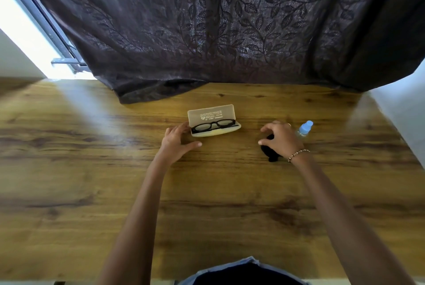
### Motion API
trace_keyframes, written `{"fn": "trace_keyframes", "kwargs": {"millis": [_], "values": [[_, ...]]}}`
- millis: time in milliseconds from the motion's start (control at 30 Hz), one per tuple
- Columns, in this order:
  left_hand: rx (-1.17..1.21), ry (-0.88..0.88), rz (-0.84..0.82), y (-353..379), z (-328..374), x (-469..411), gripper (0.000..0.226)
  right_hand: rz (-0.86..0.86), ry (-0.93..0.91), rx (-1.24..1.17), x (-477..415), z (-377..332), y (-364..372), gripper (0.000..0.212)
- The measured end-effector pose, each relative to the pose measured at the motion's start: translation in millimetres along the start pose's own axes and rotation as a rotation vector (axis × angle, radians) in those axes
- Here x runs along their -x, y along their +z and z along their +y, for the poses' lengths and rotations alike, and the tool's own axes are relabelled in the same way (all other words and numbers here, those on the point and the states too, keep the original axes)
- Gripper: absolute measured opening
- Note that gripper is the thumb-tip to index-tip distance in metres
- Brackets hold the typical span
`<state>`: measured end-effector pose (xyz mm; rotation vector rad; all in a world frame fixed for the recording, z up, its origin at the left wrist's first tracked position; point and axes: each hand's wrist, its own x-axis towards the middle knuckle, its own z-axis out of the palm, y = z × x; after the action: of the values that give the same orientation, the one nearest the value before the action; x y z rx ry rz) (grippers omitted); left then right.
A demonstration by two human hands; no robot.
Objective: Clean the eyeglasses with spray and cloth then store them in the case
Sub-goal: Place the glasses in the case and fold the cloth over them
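On the wooden table (pixel 92 169), black-framed eyeglasses (pixel 213 125) lie in the open beige plastic case (pixel 212 119). Left hand (pixel 178 142), grip spread open, touches its end. Right hand (pixel 279 138) presses loosely curled fingers on the black cloth (pixel 270 152), beside the small clear spray bottle (pixel 304 128).

On the table (pixel 92 192), the open case (pixel 213 120) sits at centre with the eyeglasses (pixel 212 125) lying inside it. The left hand (pixel 178 141) lies at its 8 o'clock. The cloth (pixel 270 151) lies under the right hand (pixel 279 138) at 4 o'clock, the spray bottle (pixel 304 128) at 3 o'clock beyond, and the curtain (pixel 218 31) hangs at 12 o'clock.
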<state>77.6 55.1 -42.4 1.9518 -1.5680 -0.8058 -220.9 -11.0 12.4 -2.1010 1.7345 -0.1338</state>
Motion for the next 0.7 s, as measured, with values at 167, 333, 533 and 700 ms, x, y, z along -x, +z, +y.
{"fn": "trace_keyframes", "kwargs": {"millis": [167,333,533,700], "values": [[-0.002,0.006,0.105,-3,4,5,0.087,-0.008,0.022,0.057,1,-2,5,0.031],[0.133,0.198,0.511,9,45,28,0.049,-0.045,0.076,-0.523,0,-9,4,0.029],[0.108,0.33,0.161,47,86,42,0.034,-0.149,0.084,-0.892,1,-10,0,0.032],[0.308,0.278,-0.111,62,102,39,0.036,-0.296,-0.011,-1.318,3,-10,-5,0.035]]}}
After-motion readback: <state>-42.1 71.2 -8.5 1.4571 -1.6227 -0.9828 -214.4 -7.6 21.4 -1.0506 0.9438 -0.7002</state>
